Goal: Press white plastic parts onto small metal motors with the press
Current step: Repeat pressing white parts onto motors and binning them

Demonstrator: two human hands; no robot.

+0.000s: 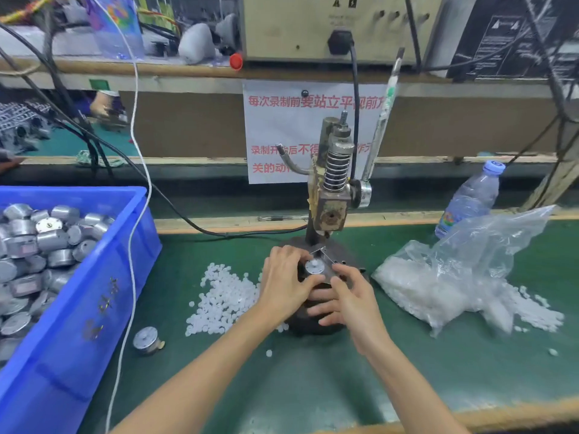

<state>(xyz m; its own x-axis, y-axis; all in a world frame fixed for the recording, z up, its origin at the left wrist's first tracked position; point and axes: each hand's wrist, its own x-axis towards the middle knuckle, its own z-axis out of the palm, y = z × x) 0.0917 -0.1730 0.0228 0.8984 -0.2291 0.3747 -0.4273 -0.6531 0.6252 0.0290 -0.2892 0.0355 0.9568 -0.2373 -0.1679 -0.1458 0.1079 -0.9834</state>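
A small round metal motor (315, 267) sits on the dark base of the hand press (332, 195), under the spring-loaded ram. My left hand (286, 281) grips the motor from the left, fingers and thumb curled round it. My right hand (347, 296) comes in from the right, its thumb and fingertips at the motor's right edge; whether they pinch a white part is hidden. A pile of white plastic parts (219, 297) lies left of the press. One loose motor (146, 339) lies on the green mat.
A blue bin (94, 292) full of metal motors stands at the left. A clear plastic bag (454, 277) spilling white parts lies at the right, with a water bottle (470, 198) behind it. The press lever (383, 120) points up. A white cable hangs at the left.
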